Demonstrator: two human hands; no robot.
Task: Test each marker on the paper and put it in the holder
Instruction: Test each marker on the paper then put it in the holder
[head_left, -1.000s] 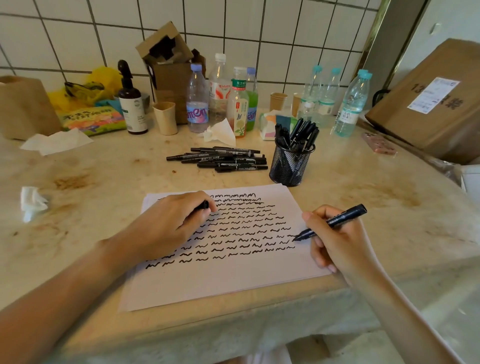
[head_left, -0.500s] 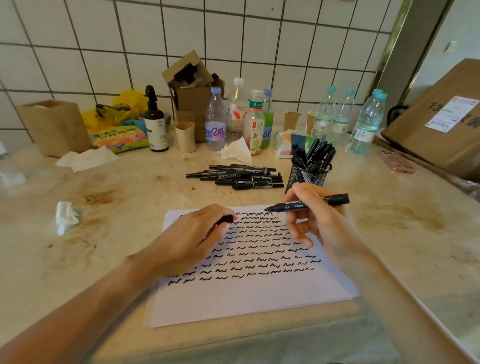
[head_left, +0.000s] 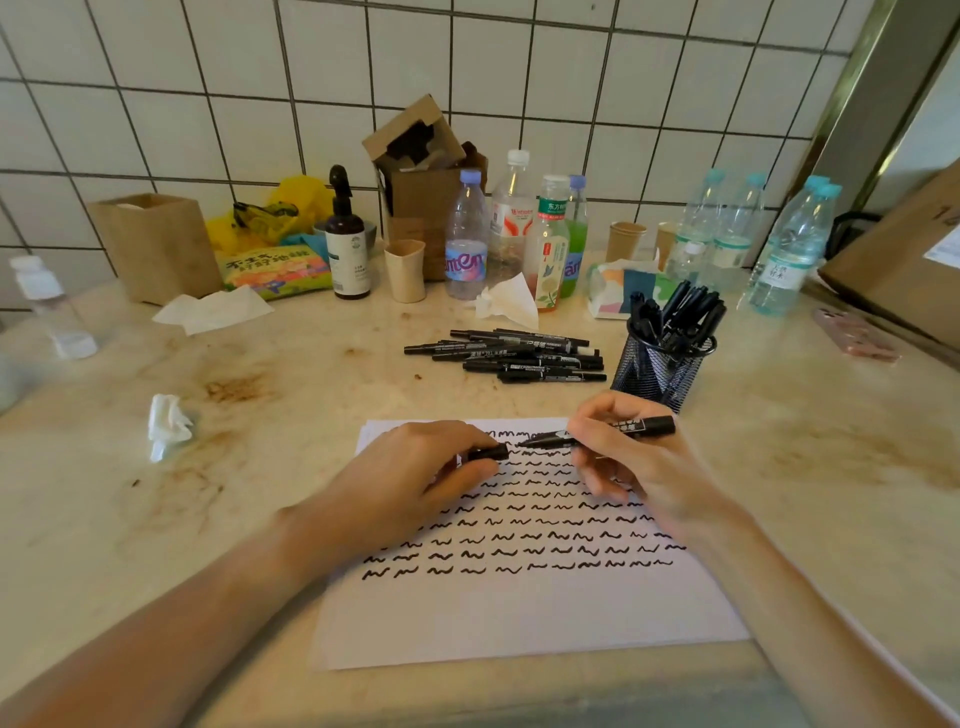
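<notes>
A white paper covered in rows of black squiggles lies in front of me. My right hand grips an uncapped black marker, held level with its tip pointing left. My left hand rests on the paper and pinches the marker's black cap, a short gap from the tip. A black mesh holder with several markers stands just beyond my right hand. A pile of black markers lies on the counter to its left.
Several bottles, paper cups, a spray bottle and cardboard boxes line the tiled wall. Crumpled tissues lie at the left. A pink phone and a large carton sit at the right.
My right hand lifted the marker from the paper's right side, turned it level and brought its tip toward the cap in my left hand. The camera view tilted upward.
</notes>
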